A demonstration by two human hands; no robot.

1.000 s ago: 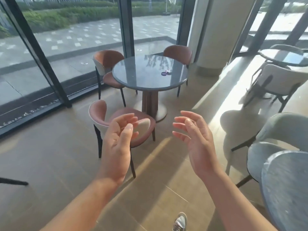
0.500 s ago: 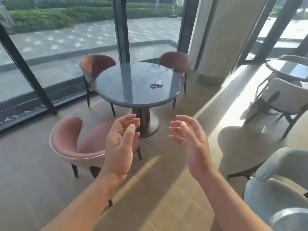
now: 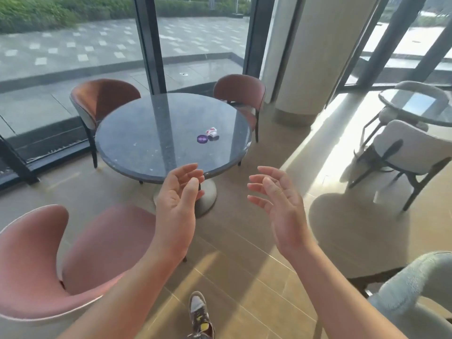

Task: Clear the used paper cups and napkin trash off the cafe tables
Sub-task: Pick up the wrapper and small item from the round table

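I hold both hands up in front of me, short of the round dark desk [image 3: 146, 133]. The left hand [image 3: 176, 199] and right hand [image 3: 276, 204] are empty, with palms turned toward each other and fingers loosely spread and slightly curved.

The trash on this desk lies right of its centre: a small purple disc [image 3: 202, 138], and just beside it a crumpled wrapper [image 3: 212, 133] in white and red. They are too small for me to say more about them. I see no paper cup here.

By my reading, this desk's clearing has not yet begun. Neither piece is touched, and both lie beyond my fingertips, so a reach over the near edge comes first. A pink chair [image 3: 49, 253] stands to my left. A second desk [image 3: 415, 106] at far right shows only glare, so I cannot tell what it carries.
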